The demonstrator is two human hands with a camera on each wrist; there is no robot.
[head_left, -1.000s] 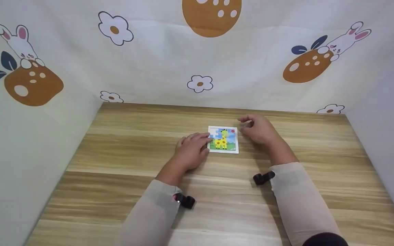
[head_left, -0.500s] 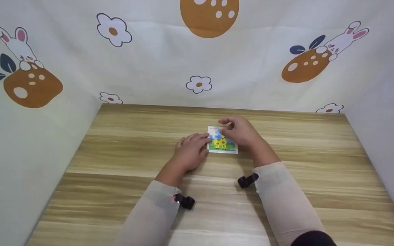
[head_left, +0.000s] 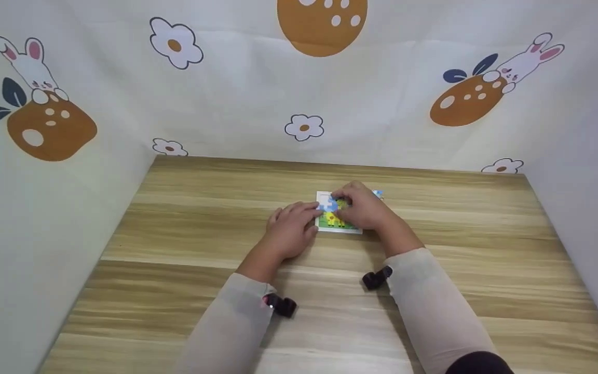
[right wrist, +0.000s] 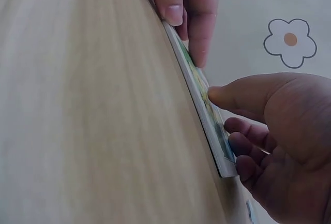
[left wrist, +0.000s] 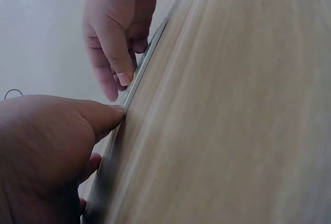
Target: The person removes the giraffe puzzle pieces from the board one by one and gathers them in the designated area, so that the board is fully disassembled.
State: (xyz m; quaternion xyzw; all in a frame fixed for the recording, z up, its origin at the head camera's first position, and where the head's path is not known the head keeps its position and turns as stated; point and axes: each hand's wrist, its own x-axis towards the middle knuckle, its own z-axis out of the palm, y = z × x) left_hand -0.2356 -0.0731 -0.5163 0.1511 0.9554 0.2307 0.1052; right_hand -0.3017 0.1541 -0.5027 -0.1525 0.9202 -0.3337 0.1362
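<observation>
Right hand (head_left: 362,208): While its thumb and pointer finger touch the top of the giraffe puzzle (head_left: 334,220), they bend down over its right side; I cannot tell if they pinch a piece or just press.
Left hand (head_left: 292,228): Its fingers lie loosely across the left edge of the puzzle, a bit apart, and its thumb touches the near left part.
Giraffe puzzle: It lies flat on the table (head_left: 174,223), toward the far side, between the two hands. It is square with a white rim, and a yellow giraffe and green grass show.
White patch (head_left: 323,199): It shows at the far left corner of the puzzle.
Small blue bit (head_left: 378,194): It lies just past the right hand, to the far right of the puzzle.
Sleeves (head_left: 442,298): They are pale, with a little black camera (head_left: 377,278) at each wrist.
Black round thing (head_left: 478,364): It is at the near right, by the right sleeve; I cannot tell what it is.
Table: It is brown wood with stripes.
Cloth wall (head_left: 236,98): It has flowers, bunnies and orange fruit, at the far side and the left.
</observation>
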